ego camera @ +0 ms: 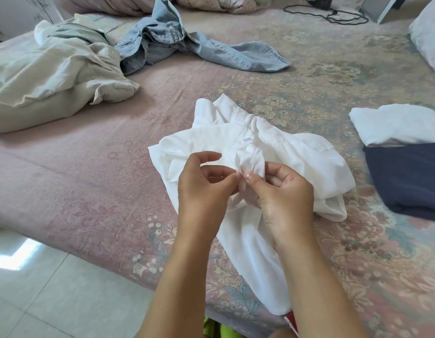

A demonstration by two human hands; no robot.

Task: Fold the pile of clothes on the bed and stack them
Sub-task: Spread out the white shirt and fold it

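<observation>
A white button-up shirt (297, 152) lies crumpled on the bed's near edge, collar away from me, its tail hanging toward the floor. My left hand (204, 186) and my right hand (282, 191) meet at the shirt's front placket, each pinching the white fabric between thumb and fingers just below a button. Unfolded clothes lie at the far left: a beige garment (58, 76) and a light blue denim garment (162, 42). At the right, a folded white piece (397, 125) rests on a folded navy piece (406, 176).
The bed has a pink floral cover (89, 172). A pillow (428, 37) sits at the far right, bedding at the head, a black cable (343, 15) near the top. White floor tiles (53, 289) lie at the lower left.
</observation>
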